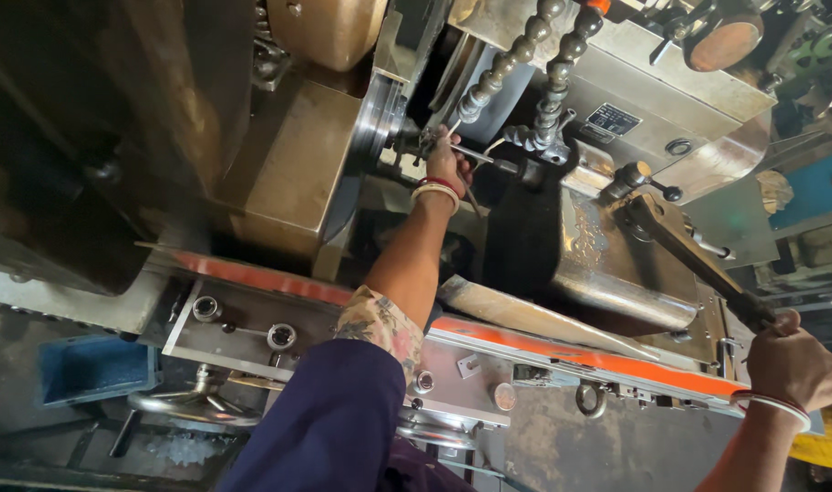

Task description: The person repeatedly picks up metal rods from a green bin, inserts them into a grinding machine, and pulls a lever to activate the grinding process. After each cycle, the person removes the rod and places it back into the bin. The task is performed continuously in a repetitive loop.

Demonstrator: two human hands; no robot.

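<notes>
The left hand (448, 159) reaches deep into the machine, fingers pinched on a small metal workpiece (428, 138) right at the chuck (380, 114), under the segmented coolant hoses (525, 55). The right hand (794, 360) has its fingers wrapped tight around the long lever handle (698, 260). If that lever shifts while the left hand sits so close, the fingers could likely get caught.

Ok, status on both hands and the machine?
Left hand at the chuck, fingers on a small tool. Right hand gripping the long lever. Coolant hoses crowd above.
</notes>
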